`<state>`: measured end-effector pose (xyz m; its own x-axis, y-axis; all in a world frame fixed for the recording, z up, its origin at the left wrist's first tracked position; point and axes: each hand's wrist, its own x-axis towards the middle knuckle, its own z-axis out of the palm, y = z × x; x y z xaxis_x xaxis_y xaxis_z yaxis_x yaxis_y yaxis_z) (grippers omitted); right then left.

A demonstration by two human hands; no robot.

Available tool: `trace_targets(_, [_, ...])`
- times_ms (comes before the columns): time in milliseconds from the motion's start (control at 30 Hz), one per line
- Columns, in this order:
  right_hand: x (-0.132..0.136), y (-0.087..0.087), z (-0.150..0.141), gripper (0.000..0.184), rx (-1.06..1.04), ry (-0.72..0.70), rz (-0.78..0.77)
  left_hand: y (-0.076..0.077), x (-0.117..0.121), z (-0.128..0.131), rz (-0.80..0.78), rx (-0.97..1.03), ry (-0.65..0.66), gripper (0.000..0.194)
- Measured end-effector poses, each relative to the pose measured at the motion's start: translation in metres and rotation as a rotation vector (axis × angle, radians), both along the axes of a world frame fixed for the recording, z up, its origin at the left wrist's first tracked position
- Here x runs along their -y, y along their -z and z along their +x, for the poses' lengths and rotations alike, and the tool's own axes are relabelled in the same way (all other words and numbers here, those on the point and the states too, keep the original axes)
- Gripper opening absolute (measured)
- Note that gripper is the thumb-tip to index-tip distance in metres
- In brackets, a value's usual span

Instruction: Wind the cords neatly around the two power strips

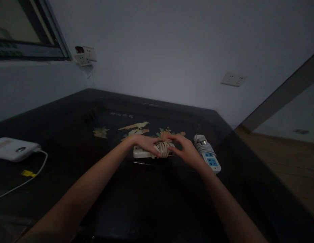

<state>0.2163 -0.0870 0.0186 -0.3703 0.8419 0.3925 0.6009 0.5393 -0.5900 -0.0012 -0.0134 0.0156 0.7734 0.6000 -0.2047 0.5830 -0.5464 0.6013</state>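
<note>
A white power strip (pixel 141 153) lies in front of me on the dark glossy table, its cord (pixel 163 149) wound in several turns around its right part. My left hand (pixel 146 143) rests over the strip from above, thumb and fingers closed about it beside the coil. From the right, my right hand (pixel 183 148) touches the wound cord with thumb and fingertips curved around its edge. Part of the strip is hidden under my hands. A second power strip (pixel 209 158), with blue sockets and its own cord wrapped round it, lies to the right of my right hand.
At the left of the black table (pixel 116 189) lies a white box-like device (pixel 15 148) with a white cable (pixel 43 165) and a yellow tag (pixel 28 173). A wall socket (pixel 233 79) sits behind; loose socket plates (pixel 86 55) hang near the window.
</note>
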Motion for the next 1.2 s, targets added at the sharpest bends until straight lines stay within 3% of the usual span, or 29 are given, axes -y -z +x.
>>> trace_targets(100, [0.023, 0.007, 0.005, 0.016, -0.059, 0.090, -0.001, 0.002, 0.000, 0.002, -0.246, 0.092, -0.070, 0.086])
trace_targets(233, [0.056, 0.021, -0.012, 0.018, -0.103, 0.128, -0.005, 0.004, 0.013, 0.008, -0.282, 0.208, -0.144, 0.077])
trace_targets(333, [0.071, 0.026, -0.030, 0.027, -0.046, 0.176, 0.079, 0.003, 0.043, 0.015, -0.350, 0.353, -0.225, 0.069])
trace_targets(400, [0.076, 0.024, -0.038, 0.030, 0.007, 0.241, 0.192, 0.002, 0.069, 0.022, -0.557, 0.639, -0.389, 0.070])
trace_targets(467, [0.078, 0.021, -0.041, 0.026, 0.017, 0.280, 0.288, 0.000, 0.093, 0.027, -0.634, 0.868, -0.498, 0.072])
trace_targets(533, [0.079, 0.019, -0.039, 0.018, -0.006, 0.264, 0.341, 0.000, 0.110, 0.030, -0.692, 0.976, -0.522, 0.078])
trace_targets(700, [0.080, 0.024, -0.021, 0.014, -0.045, 0.171, 0.432, 0.009, 0.120, 0.025, -0.819, 1.037, -0.417, 0.108])
trace_targets(900, [0.076, 0.034, -0.013, 0.012, -0.135, 0.223, 0.420, 0.016, 0.122, 0.017, -0.875, 1.029, -0.349, 0.104])
trace_targets(1067, [0.073, 0.038, -0.019, 0.016, -0.187, 0.204, 0.355, 0.020, 0.122, 0.018, -0.869, 1.095, -0.506, 0.120])
trace_targets(1200, [0.073, 0.039, -0.023, 0.017, -0.184, 0.208, 0.355, 0.030, 0.122, 0.022, -0.893, 1.099, -0.662, 0.090])
